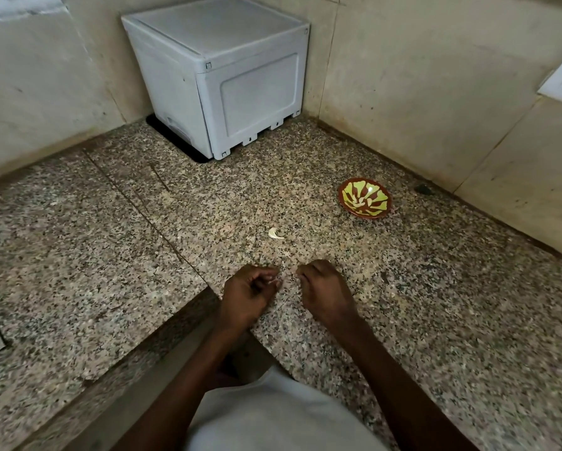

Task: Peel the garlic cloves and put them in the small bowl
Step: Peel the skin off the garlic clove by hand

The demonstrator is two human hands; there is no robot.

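The left hand (247, 296) is curling its fingers, pinching something small and pale, too tiny to identify. The right hand (325, 289) is curling likewise; its hold is hidden.

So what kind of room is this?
Probably a kitchen corner: a speckled stone counter meets tiled walls, with a small bowl and a garlic clove on it.

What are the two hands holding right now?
Left hand: fingers curled, pinching a small white garlic piece.
Right hand: fingers curled; whether it holds anything cannot be told.
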